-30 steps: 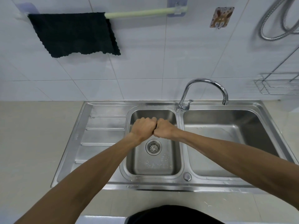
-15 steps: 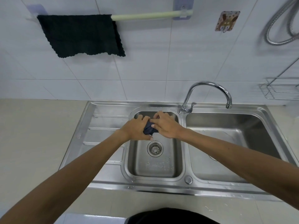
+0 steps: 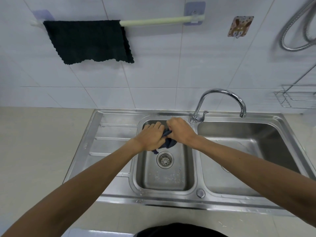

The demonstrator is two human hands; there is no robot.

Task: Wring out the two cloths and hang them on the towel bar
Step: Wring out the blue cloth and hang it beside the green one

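A dark green cloth (image 3: 89,41) hangs spread over the left half of the pale green towel bar (image 3: 159,20) on the tiled wall. Over the small left basin of the steel sink (image 3: 164,178), my left hand (image 3: 151,136) and my right hand (image 3: 179,131) both grip a bunched dark blue cloth (image 3: 168,142). Only a crumpled part of this cloth shows between and below my hands; a corner dangles just above the drain (image 3: 165,159).
A curved chrome faucet (image 3: 220,100) stands behind the divider, its spout over the large right basin (image 3: 248,151). A ribbed draining board (image 3: 111,139) lies to the left. A wire rack (image 3: 297,96) and a shower hose (image 3: 294,28) are on the right wall.
My fists were pressed together with the cloth hidden inside; now they have loosened and shifted back in the basin, and the blue cloth shows and hangs lower. The view has tilted down.
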